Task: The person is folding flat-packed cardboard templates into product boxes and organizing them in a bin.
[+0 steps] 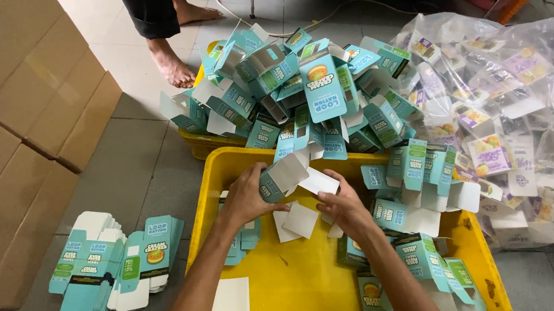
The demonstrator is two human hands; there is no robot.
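Observation:
My left hand (246, 199) grips a small teal and white carton (282, 176) over the yellow crate (211, 207). My right hand (343, 206) touches the carton's open white flaps from the right, fingers bent at a flap. Several folded teal cartons (412, 166) lie along the crate's right side. A few white card pieces (300, 219) lie on the crate's floor under my hands.
A heap of folded teal cartons (305, 90) fills a second yellow crate behind. A clear plastic bag (511, 103) of other cartons stands right. Flat carton blanks (113, 261) are stacked on the floor left, beside brown cardboard boxes (24, 113). Another person's bare feet (172, 62) stand behind.

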